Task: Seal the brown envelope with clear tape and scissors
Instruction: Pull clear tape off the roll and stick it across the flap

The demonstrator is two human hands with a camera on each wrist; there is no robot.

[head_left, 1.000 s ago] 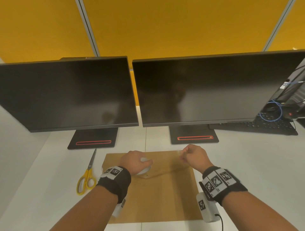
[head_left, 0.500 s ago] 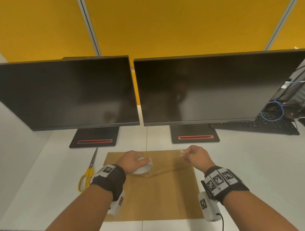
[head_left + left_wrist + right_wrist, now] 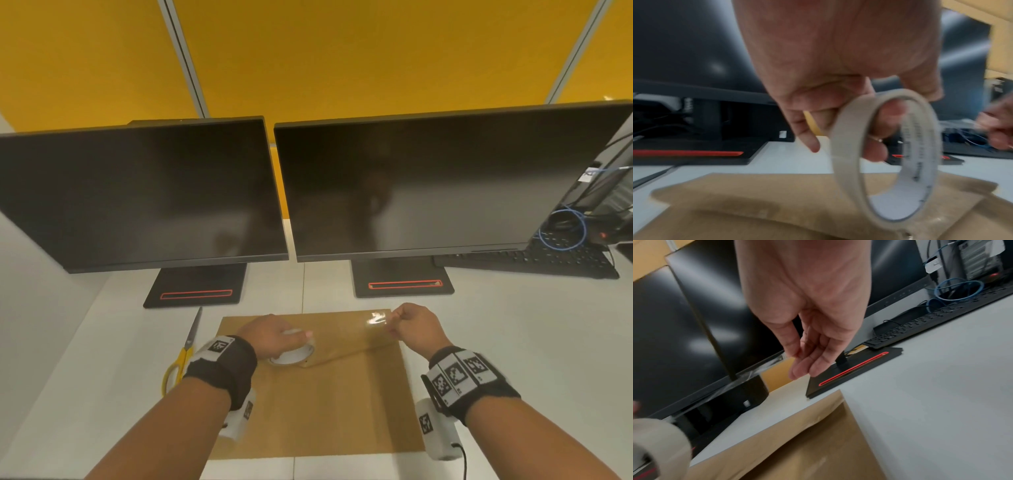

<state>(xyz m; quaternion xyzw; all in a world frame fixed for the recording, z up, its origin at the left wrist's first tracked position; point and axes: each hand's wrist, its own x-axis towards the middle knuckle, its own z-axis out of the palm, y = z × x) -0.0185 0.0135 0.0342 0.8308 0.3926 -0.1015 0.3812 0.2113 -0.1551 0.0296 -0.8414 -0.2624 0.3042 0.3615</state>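
Observation:
A brown envelope (image 3: 329,404) lies flat on the white desk, flap end toward the monitors. My left hand (image 3: 274,337) grips the roll of clear tape (image 3: 291,356) just above the envelope's upper left part; in the left wrist view the roll (image 3: 846,155) stands on edge with fingers through its core. My right hand (image 3: 416,325) pinches the free end of the tape strip (image 3: 375,318), pulled out to the right over the envelope's far edge. Yellow-handled scissors (image 3: 181,359) lie on the desk left of the envelope, untouched.
Two dark monitors (image 3: 144,192) (image 3: 445,181) on black stands (image 3: 197,289) rise just behind the envelope. A black keyboard (image 3: 534,258) and blue cable (image 3: 561,233) sit at the back right. A grey side wall (image 3: 30,301) borders the desk on the left.
The hands have moved apart: the right hand drew the tape end further right, the left hand shifted left with the roll, so a longer strip now spans between them.

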